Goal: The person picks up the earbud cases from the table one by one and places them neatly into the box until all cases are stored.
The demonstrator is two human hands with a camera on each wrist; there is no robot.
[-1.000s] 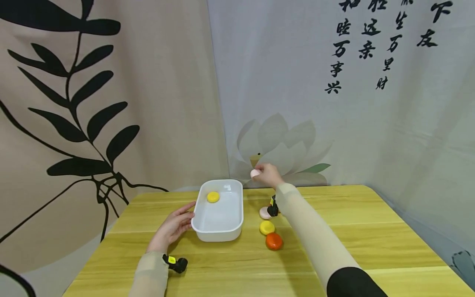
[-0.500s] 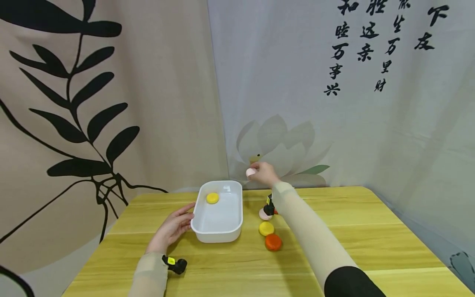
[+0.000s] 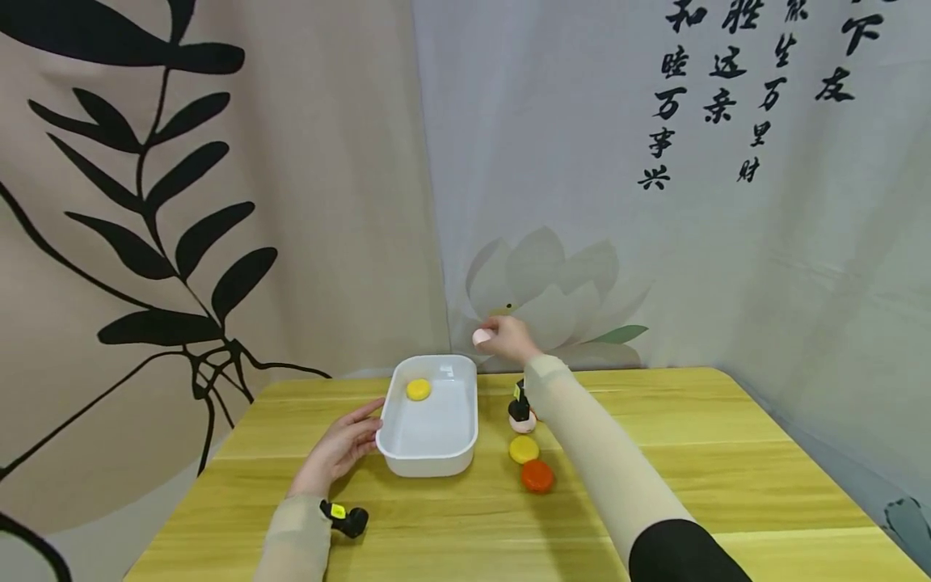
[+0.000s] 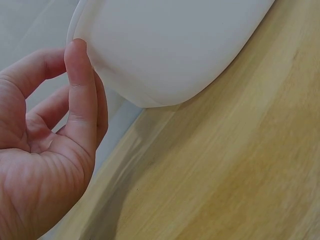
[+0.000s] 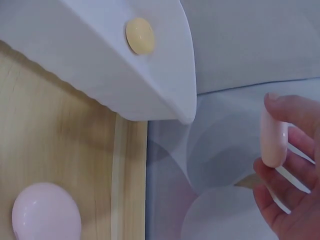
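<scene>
My right hand (image 3: 512, 339) pinches a pale pink round disc (image 3: 482, 335) between thumb and fingers, raised above the table's far edge. In the right wrist view this disc (image 5: 274, 140) is seen edge-on, smooth and thick. To its left stands a white rectangular container (image 3: 427, 466) with a yellow disc (image 3: 418, 390) inside, near its far left. My left hand (image 3: 342, 444) touches the container's left side, fingers mostly extended; its fingertips (image 4: 76, 52) meet the rim in the left wrist view.
Right of the container, another pale pink disc (image 3: 522, 425), partly covered by the wrist camera, a yellow disc (image 3: 524, 449) and an orange-red disc (image 3: 537, 477) lie in a row on the wooden table (image 3: 436, 533). A printed curtain (image 3: 349, 202) hangs behind.
My right hand has moved left with the pale pink disc, closer to the container's far right corner. My left hand stays at the container.
</scene>
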